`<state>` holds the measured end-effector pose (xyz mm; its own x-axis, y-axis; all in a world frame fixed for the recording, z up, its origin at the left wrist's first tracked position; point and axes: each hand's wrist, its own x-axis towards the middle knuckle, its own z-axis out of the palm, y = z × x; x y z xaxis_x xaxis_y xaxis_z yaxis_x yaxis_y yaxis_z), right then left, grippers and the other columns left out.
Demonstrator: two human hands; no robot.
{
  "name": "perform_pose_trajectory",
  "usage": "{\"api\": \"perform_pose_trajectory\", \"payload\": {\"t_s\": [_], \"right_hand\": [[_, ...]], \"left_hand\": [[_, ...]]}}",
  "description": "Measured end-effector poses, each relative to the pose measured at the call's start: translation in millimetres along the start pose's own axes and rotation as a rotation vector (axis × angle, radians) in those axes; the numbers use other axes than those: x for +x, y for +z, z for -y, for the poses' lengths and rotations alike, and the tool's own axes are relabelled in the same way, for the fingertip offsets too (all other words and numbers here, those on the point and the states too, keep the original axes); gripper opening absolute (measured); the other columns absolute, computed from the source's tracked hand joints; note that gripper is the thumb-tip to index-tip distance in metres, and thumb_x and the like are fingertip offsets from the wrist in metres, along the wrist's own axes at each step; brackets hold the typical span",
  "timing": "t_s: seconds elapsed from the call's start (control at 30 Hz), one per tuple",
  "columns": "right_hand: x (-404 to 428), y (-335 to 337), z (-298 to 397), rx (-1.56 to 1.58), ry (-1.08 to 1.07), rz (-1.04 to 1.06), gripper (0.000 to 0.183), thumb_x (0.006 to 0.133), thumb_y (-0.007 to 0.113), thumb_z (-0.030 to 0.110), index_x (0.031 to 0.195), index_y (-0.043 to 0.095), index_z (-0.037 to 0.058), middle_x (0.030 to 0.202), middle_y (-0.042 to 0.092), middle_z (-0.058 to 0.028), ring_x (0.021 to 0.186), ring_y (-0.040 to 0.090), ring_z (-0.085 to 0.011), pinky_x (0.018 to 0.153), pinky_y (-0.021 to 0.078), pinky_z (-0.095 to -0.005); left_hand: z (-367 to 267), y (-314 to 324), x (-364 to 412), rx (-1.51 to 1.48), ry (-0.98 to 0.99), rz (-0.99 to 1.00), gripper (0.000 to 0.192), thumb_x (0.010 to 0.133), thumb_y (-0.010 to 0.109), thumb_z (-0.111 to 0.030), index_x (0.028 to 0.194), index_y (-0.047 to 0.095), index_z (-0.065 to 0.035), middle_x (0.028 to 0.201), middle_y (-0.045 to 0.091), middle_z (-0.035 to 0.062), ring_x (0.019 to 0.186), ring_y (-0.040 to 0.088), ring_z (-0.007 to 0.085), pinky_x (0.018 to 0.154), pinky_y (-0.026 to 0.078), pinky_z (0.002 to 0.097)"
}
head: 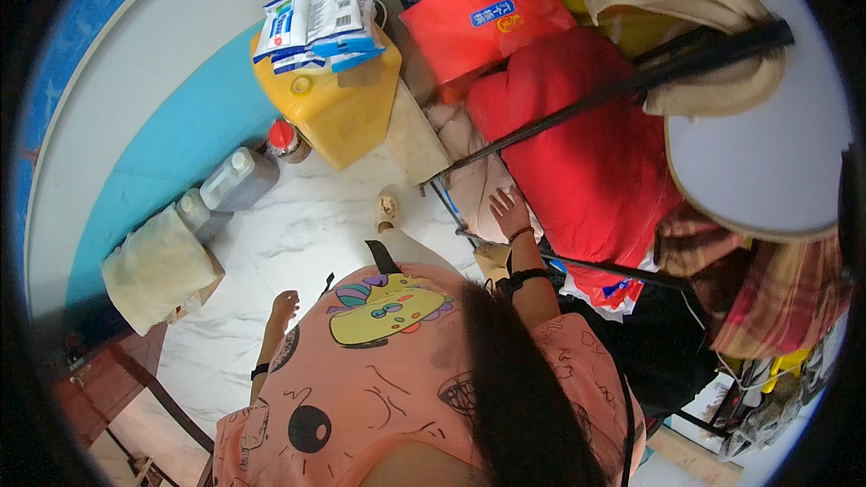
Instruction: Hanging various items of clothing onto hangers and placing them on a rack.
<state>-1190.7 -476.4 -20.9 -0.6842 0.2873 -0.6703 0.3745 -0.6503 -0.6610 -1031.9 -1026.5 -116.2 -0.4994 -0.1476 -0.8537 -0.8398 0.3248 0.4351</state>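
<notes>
My right hand (511, 213) lies with spread fingers over a pale pink folded fabric bundle (473, 186), at the edge of a black metal-tube rack (595, 260). It appears to rest on the fabric and holds nothing. Beside it a large red cloth bundle (582, 149) fills the rack, with a red gift box (488, 17) behind it. My left hand (284, 308) hangs by my side above the marble-patterned floor (325, 210), its fingers loosely bent and nothing in them.
A yellow plastic jerrycan (338, 115) carries several white-and-blue packets (318, 20). Along the wall stand a red-lidded jar (287, 141), a translucent jug (240, 179) and a cloth-covered box (159, 267). A slanting black bar (575, 108) crosses the rack. Plaid cloth (778, 291) hangs at right.
</notes>
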Motion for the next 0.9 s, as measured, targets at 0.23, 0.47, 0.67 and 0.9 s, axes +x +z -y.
{"api": "perform_pose_trajectory", "payload": {"t_s": [0.23, 0.47, 0.67, 0.9], "right_hand": [[-21, 28, 29, -0.179, 0.322, 0.343, 0.04, 0.084, 0.043, 0.036, 0.111, 0.041, 0.0067, 0.111, 0.048, -0.014, 0.098, 0.049, -0.028, 0.082, 0.0405, -0.0376], [-26, 36, 37, -0.027, -0.213, 0.268, 0.048, 0.086, 0.038, 0.038, 0.122, 0.032, 0.0066, 0.121, 0.04, -0.0075, 0.11, 0.039, -0.0236, 0.091, 0.0305, -0.0368], [-32, 55, 63, 0.067, -0.524, -0.044, 0.039, 0.084, 0.048, 0.03, 0.105, 0.047, -0.0027, 0.103, 0.051, -0.0069, 0.093, 0.047, -0.0195, 0.085, 0.0377, -0.031], [-99, 70, 164, -1.031, -0.808, -0.795, 0.036, 0.084, 0.046, 0.022, 0.112, 0.046, -0.0006, 0.079, 0.061, -0.0089, 0.065, 0.056, -0.0195, 0.057, 0.0458, -0.0299]], "left_hand": [[-19, -40, 40, -0.156, -0.196, -0.055, 0.028, 0.08, 0.048, -0.027, 0.103, 0.05, -0.0115, 0.088, 0.055, 0.0037, 0.071, 0.052, 0.0166, 0.061, 0.041, 0.034], [-188, -30, 46, 0.041, 0.106, -0.012, 0.032, 0.08, 0.049, -0.027, 0.105, 0.051, -0.0068, 0.082, 0.056, 0.0022, 0.066, 0.052, 0.0113, 0.055, 0.041, 0.025], [-236, -34, 71, 0.205, 0.381, 0.059, 0.029, 0.081, 0.047, -0.019, 0.105, 0.052, -0.0026, 0.073, 0.056, 0.0054, 0.065, 0.052, 0.0122, 0.059, 0.042, 0.0243], [-186, -94, 102, 0.294, 0.119, 0.057, 0.025, 0.08, 0.046, -0.019, 0.099, 0.054, -0.0043, 0.075, 0.057, 0.004, 0.064, 0.053, 0.0136, 0.06, 0.042, 0.0257]]}}
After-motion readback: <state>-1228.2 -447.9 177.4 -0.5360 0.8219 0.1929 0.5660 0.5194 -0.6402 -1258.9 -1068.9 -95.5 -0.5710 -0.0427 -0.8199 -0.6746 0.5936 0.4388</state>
